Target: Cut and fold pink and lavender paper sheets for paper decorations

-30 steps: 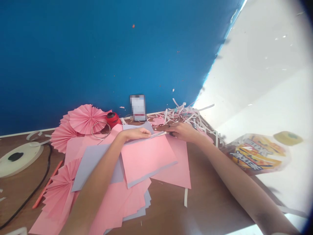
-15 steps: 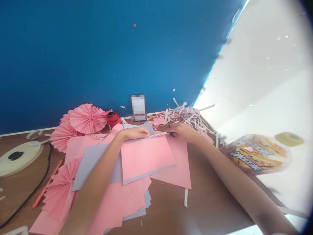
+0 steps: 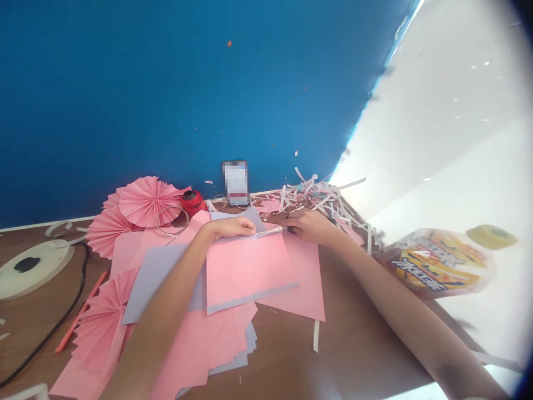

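Note:
A pink paper sheet (image 3: pixel 245 266) lies on a pile of pink and grey sheets (image 3: pixel 166 272) on the brown table (image 3: pixel 366 344). My left hand (image 3: pixel 233 226) rests with fingers curled on the sheet's far edge, pinching a thin white strip (image 3: pixel 270 231) there. My right hand (image 3: pixel 310 225) is closed round scissors whose dark handles barely show, the blades at the strip's right end.
Folded pink paper fans (image 3: pixel 145 201) and a red tape roll (image 3: pixel 192 202) stand by the blue wall. A heap of white paper shreds (image 3: pixel 320 197) lies behind my right hand. A snack bag (image 3: pixel 437 261) is at right, a white disc (image 3: pixel 29 269) and black cable (image 3: pixel 62 316) at left.
The pink sheet has turned slightly, its near edge shifting left. My right hand has edged a little leftward along the strip. My left hand stays put.

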`<state>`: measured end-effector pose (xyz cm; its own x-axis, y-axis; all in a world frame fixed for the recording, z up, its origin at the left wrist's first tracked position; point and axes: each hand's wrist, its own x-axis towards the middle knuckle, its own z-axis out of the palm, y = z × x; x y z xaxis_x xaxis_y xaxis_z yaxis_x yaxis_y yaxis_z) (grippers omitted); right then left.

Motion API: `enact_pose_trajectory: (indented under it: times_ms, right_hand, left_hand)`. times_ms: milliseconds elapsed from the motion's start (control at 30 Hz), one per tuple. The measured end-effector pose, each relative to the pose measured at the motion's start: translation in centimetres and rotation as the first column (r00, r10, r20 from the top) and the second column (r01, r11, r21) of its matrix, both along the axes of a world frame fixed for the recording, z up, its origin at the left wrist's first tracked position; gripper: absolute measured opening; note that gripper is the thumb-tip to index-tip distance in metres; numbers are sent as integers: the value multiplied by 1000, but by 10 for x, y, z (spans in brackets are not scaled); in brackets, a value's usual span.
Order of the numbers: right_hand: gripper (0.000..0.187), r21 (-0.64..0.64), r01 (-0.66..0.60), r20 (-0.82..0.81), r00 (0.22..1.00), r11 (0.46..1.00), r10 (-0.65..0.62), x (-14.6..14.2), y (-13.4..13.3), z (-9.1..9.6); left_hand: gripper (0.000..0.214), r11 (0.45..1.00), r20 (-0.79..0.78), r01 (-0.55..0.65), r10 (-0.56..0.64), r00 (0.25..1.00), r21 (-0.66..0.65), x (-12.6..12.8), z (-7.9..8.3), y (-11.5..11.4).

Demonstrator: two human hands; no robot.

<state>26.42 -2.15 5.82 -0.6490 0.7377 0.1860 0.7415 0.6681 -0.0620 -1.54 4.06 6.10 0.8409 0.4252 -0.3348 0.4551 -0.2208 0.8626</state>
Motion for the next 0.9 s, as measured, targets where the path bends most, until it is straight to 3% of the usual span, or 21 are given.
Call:
enact_pose_trajectory:
  times_ms: [267, 600, 900]
  right_hand:
    - [57, -13, 18, -31, 999, 1000, -18, 3, 1, 1]
    - [64, -40, -41, -78, 996, 998, 38, 2, 0, 0]
    - [67, -8, -19, 5, 1000, 1000, 19, -2, -1, 1]
  left_hand:
    - [33, 998, 14, -59, 59, 998, -34, -2, 5, -4]
    - [35, 999, 53, 12, -14, 998, 38, 4, 3, -4]
    - [37, 996, 67, -61, 65, 996, -66, 10, 3, -11]
